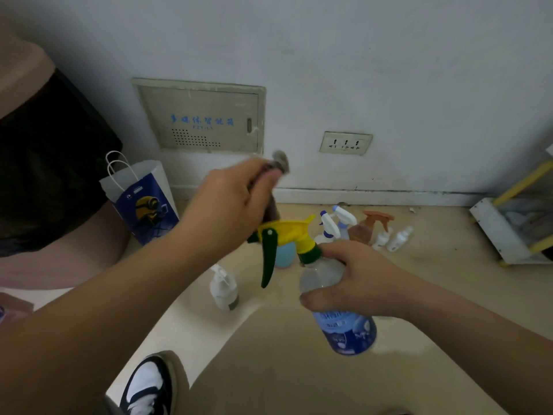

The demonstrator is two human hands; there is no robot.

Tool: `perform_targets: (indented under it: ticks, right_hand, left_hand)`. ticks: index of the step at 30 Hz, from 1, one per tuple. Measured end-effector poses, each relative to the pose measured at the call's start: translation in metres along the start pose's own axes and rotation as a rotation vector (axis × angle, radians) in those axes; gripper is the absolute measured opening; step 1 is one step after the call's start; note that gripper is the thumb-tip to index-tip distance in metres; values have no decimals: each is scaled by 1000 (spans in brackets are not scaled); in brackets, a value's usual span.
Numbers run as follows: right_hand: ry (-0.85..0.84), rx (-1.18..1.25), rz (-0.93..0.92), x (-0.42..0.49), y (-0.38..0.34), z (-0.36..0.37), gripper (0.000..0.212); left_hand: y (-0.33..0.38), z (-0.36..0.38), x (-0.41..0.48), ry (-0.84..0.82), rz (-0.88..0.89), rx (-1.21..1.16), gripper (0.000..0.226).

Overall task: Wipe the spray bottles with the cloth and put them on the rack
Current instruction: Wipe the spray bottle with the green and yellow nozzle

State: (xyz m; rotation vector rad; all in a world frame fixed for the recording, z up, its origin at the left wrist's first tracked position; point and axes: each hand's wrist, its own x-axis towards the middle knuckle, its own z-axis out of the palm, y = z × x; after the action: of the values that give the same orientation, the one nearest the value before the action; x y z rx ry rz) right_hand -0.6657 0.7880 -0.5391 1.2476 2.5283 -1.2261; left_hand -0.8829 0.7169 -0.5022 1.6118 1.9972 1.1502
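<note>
My right hand (356, 280) grips the neck of a clear spray bottle (344, 327) with a blue label and a yellow and green trigger head (287, 232). It is held tilted above the floor. My left hand (230, 211) holds a grey cloth (279, 163) bunched up just above the back of the trigger head. Several more spray bottles (344, 226) stand on the floor near the wall. A white bottle (223, 289) stands closer. The white and yellow rack (505, 232) is at the right edge.
A blue and white paper bag (140, 199) stands at the left by a large brown bin with a black liner (51, 163). A wall socket (345, 142) and a grey panel (200, 118) are on the wall. My shoe (149, 384) is at the bottom.
</note>
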Motion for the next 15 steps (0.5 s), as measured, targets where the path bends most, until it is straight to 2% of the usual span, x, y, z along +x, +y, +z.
perform_targets:
  ticks: [2,4,6,9,10,12,15]
  right_hand:
    - [-22,-40,19,-2,2,3,42]
    - [-9,-68,42,-1,4,3,44]
    - [-9,-31,73,0,3,2,43]
    - [-23,-48,41,3,-2,0,34]
    - [-36,-66,27,3,-3,1,34]
    - [-35,-66,8,3,-3,3,37]
    - [28,-126,-1,-1,-7,2,41]
  left_hand:
    - [0,-7,4,148,-83,-71,17]
    - [4,-9,-1,229,-24,-53,21]
    - [9,2,-15,103,92,26,28]
    - [11,23,-34,-382,271,317,54]
    - [7,27,-34,-444,288,360,55]
    - [-4,25,-27,-394,260,309,47]
    - [-13,24,-23,-308,263,379,66]
